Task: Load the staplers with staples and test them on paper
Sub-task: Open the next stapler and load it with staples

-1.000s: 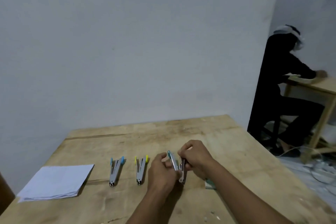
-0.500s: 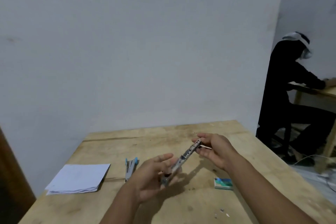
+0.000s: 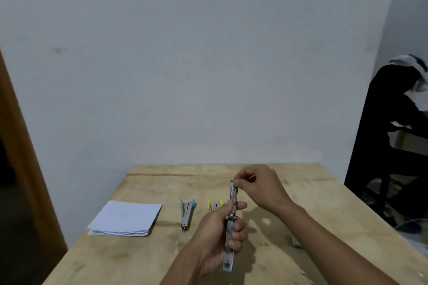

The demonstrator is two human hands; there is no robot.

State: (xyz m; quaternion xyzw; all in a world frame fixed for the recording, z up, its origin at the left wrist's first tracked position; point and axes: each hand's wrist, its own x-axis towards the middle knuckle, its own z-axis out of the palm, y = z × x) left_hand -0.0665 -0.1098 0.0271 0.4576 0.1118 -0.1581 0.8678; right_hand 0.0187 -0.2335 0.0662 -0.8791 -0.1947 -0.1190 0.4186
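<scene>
A metal stapler (image 3: 232,220) with teal trim is swung fully open into one long strip, held above the wooden table (image 3: 289,203). My left hand (image 3: 217,236) grips its middle and lower half. My right hand (image 3: 259,188) pinches its far top end with thumb and finger. On the table lie a blue-tipped stapler (image 3: 186,214) and, partly behind my left hand, a yellow-tipped stapler (image 3: 215,205). A stack of white paper (image 3: 126,218) rests to the left. A small staple box (image 3: 296,240) shows beside my right forearm.
Another person in dark clothes (image 3: 389,136) sits at a second table on the right. A brown door frame (image 3: 20,146) stands at the left. The white wall runs behind the table's far edge. A few loose bits lie near the front right corner.
The open stapler has turned from a slant to nearly straight away from me. My left hand has closed around it, and my right hand has shifted onto its top end. The view has swung right.
</scene>
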